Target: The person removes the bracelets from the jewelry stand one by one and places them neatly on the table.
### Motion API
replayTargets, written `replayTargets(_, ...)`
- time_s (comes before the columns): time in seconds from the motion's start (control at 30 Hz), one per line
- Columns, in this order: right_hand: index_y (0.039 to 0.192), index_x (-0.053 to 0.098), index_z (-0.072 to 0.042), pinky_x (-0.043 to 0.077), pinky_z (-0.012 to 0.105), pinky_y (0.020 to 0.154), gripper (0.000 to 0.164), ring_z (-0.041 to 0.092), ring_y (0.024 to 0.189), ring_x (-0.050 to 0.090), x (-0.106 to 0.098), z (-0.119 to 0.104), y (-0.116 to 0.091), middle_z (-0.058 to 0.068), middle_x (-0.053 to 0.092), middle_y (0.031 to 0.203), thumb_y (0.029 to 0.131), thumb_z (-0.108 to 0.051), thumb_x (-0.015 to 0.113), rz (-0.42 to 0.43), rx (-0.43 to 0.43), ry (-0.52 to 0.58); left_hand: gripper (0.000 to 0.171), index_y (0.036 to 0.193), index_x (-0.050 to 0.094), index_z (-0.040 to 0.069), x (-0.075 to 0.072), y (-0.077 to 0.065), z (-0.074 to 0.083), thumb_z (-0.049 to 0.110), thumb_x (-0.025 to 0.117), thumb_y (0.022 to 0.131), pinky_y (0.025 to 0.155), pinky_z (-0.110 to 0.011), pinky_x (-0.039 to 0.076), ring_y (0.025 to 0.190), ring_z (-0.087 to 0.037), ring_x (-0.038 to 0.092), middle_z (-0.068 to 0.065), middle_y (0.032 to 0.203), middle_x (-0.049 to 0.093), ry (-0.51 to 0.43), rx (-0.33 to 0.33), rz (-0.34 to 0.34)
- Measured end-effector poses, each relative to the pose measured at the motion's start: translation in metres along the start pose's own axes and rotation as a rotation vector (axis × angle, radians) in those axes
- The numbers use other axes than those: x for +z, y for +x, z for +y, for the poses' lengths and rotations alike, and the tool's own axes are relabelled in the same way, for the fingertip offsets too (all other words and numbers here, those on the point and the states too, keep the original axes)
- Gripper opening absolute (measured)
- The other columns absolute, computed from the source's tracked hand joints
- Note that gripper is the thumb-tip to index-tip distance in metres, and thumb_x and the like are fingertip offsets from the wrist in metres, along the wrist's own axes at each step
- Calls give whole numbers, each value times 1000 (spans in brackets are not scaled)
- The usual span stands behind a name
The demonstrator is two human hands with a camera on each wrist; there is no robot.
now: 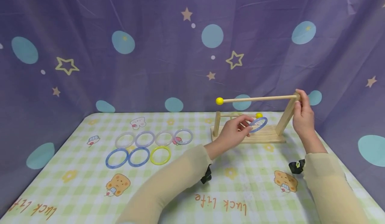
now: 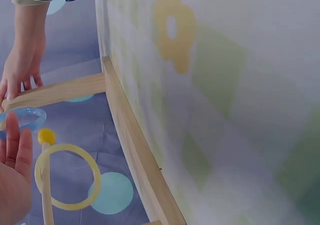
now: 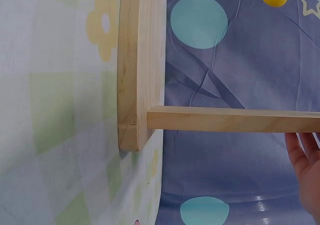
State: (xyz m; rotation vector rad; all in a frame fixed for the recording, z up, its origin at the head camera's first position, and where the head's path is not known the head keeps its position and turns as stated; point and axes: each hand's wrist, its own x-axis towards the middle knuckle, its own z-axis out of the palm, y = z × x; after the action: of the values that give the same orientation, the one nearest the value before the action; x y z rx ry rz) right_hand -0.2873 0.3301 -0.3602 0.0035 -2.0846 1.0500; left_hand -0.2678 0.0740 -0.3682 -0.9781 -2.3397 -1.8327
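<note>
My left hand [image 1: 233,133] pinches a translucent blue ring [image 1: 261,127] between thumb and fingers, just below the yellow ball [image 1: 259,116] ending the lower rod of a wooden stand [image 1: 264,138]. In the left wrist view, a pale yellow ring [image 2: 95,167] hangs around that lower rod [image 2: 46,185]. My right hand [image 1: 304,117] grips the top of the stand's tall post [image 1: 285,115], with fingertips showing against the wood in the right wrist view. From this post a longer upper rod [image 1: 258,99] reaches left to another yellow ball [image 1: 219,101].
Left of the stand, several pale clear rings [image 1: 145,132] lie in a back row. In front of them are two blue rings [image 1: 117,167] and a yellow-green ring [image 1: 160,164]. The checked tablecloth [image 1: 186,204] meets a purple curtain [image 1: 168,77] behind.
</note>
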Motion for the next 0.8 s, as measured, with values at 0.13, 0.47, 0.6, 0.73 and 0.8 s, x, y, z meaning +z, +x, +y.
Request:
replayTargets(0.13,141,46,-19,32,21,71,38,17,83,43,-1,-1,0,-1,44,91,105,-15,38,0,3,1,21,113,65,7,-8,-6,1,1,63,93,57,-24,52,67,-16,65,-2,84,63,-17,11,9)
replayTargets(0.47,142,45,-19,32,22,71,38,19,83,42,-2,-1,-1,0,44,91,105,-16,37,-8,20,-6,20,113,64,2,-33,-25,1,-1,62,93,60,-28,53,70,-27,65,-12,86,64,-40,24,-34)
replayTargets(0.6,142,45,-19,32,21,71,38,19,84,42,-2,-1,-1,2,44,91,105,-16,37,-9,24,-8,19,111,65,1,-42,-35,-2,-2,63,92,63,-36,56,68,-24,64,-15,87,64,-40,41,-38)
replayTargets(0.73,143,44,-20,32,21,72,39,19,85,43,-1,-1,-2,4,45,93,105,-16,36,-17,28,-14,17,108,67,2,-52,-47,-2,-1,64,91,60,-30,54,66,-23,62,-13,86,65,-8,56,-34)
replayTargets(0.8,143,43,-20,32,21,72,39,19,85,43,-1,-1,-2,4,46,94,105,-17,36,-21,31,-15,16,107,68,4,-58,-52,-1,1,65,91,59,-25,50,66,-17,59,-9,86,66,38,59,-32)
